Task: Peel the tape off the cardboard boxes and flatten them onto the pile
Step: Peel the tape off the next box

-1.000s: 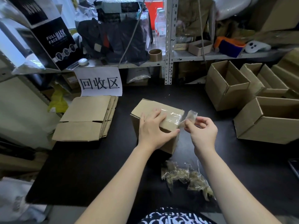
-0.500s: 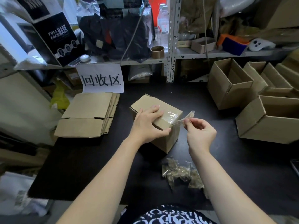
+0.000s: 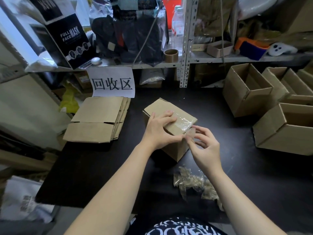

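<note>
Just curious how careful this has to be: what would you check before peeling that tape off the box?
1. Left hand holds the box steady: ok.
2. Right hand pinches the tape end: ok.
3. Tape off the box top: not ok, a strip is stuck there.
4. Top of the flattened pile free: ok.
5. Box underside free of tape: cannot tell, hidden.

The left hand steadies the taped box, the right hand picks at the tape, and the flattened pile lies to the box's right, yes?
Not quite: in the head view the flattened pile lies to the left of the taped box. The left hand does steady the box, and the right hand picks at the tape.
</note>
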Motion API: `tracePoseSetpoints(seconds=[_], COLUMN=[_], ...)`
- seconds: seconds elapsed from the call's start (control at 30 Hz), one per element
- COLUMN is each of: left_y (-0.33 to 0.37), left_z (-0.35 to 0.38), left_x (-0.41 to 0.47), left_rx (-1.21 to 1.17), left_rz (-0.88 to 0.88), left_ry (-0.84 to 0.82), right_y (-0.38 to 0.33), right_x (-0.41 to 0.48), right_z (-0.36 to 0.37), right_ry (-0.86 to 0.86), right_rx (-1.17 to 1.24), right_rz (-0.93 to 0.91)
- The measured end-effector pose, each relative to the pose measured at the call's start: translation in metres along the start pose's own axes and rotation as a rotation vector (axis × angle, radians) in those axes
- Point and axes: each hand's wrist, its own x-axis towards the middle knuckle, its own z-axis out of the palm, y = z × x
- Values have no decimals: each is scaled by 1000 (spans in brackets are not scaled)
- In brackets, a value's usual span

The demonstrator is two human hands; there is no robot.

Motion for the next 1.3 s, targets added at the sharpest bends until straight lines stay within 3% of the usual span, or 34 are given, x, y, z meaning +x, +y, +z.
tracePoseSetpoints(seconds=[0.13,0.4,0.57,0.8,0.97,1.07,1.2,1.3], left_y=[-1,-4,-7,-7,-6,-4,6,8], left_z=[0,0,2,4,3,0,3,15], left_x=[0,-1,-4,-5,-3,-2,0,2], left_rx=[-15,10,13,9,41,100,188,213], left_rz=[20,23,35,49,73,100,110,96], left_ry=[16,25,26,29,-16,-60,-110,-19], right_y=[5,14,15,9,2,1,3,5], right_x=[-8,-13,-16,-21,-12,-3,5,5], right_z=[0,-8,-9,-19,-14,-11,-6,-6], right_ry=[-66,-38,47,-178,2,4,-95,-84], right_rx=[-148,-198,-215,-105,52,147,-40,-126], right_rz=[-218,-241,-189,-12,187,339,328,242])
